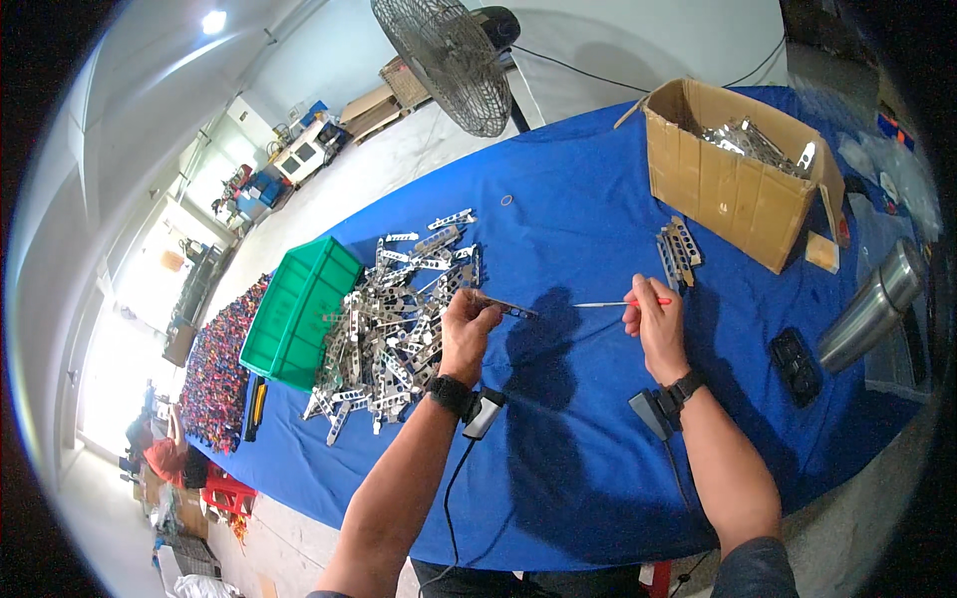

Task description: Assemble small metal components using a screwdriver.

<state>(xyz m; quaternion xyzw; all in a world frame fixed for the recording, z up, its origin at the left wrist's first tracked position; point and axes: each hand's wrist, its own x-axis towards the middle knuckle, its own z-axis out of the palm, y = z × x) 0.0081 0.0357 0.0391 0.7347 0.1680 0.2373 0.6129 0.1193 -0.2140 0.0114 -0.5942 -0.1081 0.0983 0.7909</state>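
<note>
My left hand (466, 334) is closed on a flat metal strip with holes (515, 310), its free end sticking out to the right. My right hand (658, 334) grips a slim tool (601, 304) with a red handle and a thin pale shaft. The shaft points left toward the strip, with a gap between them. Beside my left hand spreads a heap of similar perforated metal strips (384, 334). Several more strips (679, 252) lie side by side just beyond my right hand.
A green plastic bin (297, 319) is left of the heap. At the back right is a cardboard box (723, 194) holding metal parts. A steel bottle (870, 304) and a black case (795, 367) are to the right. A fan (444, 60) stands beyond the blue-covered table (568, 429).
</note>
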